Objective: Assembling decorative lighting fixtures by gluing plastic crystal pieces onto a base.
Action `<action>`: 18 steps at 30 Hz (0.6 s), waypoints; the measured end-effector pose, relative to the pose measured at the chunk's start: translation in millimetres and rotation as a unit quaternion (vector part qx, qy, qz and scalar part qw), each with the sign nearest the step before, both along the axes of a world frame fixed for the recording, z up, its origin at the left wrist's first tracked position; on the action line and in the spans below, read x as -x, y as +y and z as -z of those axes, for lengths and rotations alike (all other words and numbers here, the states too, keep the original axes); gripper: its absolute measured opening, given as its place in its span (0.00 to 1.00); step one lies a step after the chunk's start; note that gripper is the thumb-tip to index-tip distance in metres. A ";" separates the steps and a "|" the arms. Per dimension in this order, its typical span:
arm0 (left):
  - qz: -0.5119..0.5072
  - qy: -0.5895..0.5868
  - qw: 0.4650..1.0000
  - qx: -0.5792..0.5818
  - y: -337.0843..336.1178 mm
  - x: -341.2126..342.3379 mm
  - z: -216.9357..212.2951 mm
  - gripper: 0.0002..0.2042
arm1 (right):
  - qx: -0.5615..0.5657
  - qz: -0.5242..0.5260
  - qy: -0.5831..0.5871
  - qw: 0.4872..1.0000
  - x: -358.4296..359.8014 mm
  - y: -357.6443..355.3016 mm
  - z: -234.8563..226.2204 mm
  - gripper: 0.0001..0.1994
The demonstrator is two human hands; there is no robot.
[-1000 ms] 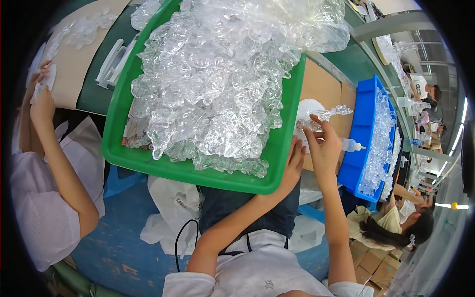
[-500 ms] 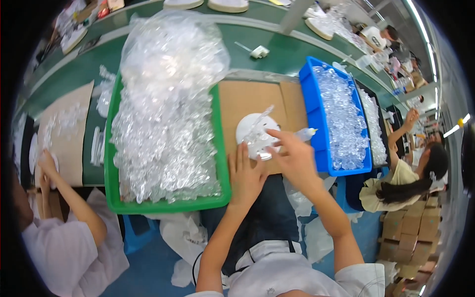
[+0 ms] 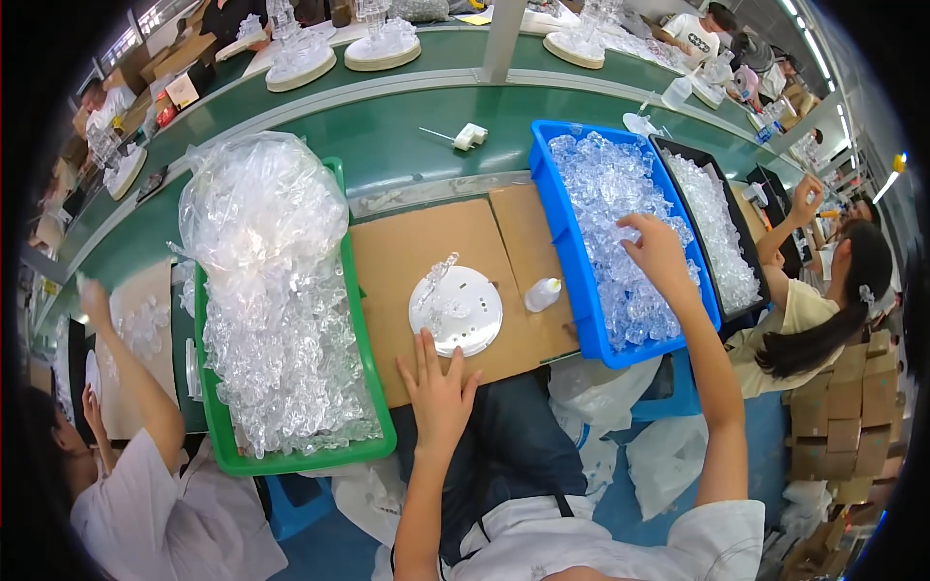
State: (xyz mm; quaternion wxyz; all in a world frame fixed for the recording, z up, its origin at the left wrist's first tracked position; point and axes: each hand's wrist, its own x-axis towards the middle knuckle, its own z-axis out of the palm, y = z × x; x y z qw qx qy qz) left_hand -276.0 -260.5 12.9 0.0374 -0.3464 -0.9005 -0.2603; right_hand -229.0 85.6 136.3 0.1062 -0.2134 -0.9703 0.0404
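A white round plate (image 3: 481,312) with small holes lies on a cardboard sheet (image 3: 402,254). Clear plastic pieces (image 3: 444,293) stand on its left part, one of them sticking up. My left hand (image 3: 438,397) has its fingers spread, with the fingertips at the plate's near edge. Over the blue bin (image 3: 588,310) is my right hand (image 3: 659,257), fingers bent and apart, with nothing visible between them. Clear plastic pieces (image 3: 620,281) fill that bin. A small white squeeze bottle (image 3: 542,294) rests on the cardboard, right of the plate.
To the left, a green bin (image 3: 376,412) holds heaped clear pieces and a plastic bag (image 3: 266,198). A black bin (image 3: 746,232) adjoins the blue one. A white device with a thin rod (image 3: 469,137) lies beyond the cardboard. Co-workers sit at both sides.
My right hand has left the plate and moved right, over the blue bin. My left hand has stayed by the plate's near edge. The whole view has shifted.
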 end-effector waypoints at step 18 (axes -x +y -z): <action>-0.020 -0.144 0.949 -0.280 -2.9 -16.0 -26.8 0.18 | 0.862 0.129 0.238 0.429 -26.3 -215.2 68.9 0.16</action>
